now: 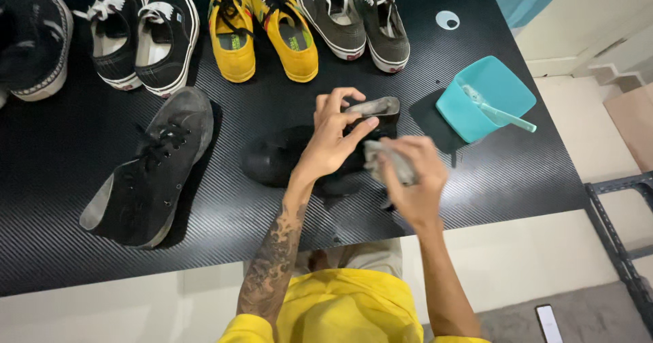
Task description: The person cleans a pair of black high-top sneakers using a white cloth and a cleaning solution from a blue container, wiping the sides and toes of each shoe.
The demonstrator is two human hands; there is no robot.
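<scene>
A black shoe (pixel 272 158) lies on the black table (pixel 68 152), toe to the left. My left hand (pixel 331 135) grips it around the heel opening. My right hand (pixel 411 180) is closed on a grey cloth (pixel 384 156) pressed against the shoe's heel side. Its matching black shoe (pixel 153 169) lies to the left on the table, apart from both hands.
Along the far edge stand pairs of shoes: black-and-white (pixel 143 33), yellow (pixel 262 27) and grey (pixel 354 20). A teal square bowl (pixel 486 98) holding a teal brush (pixel 500 112) sits right of my hands. A phone (pixel 547 322) lies on the floor at lower right.
</scene>
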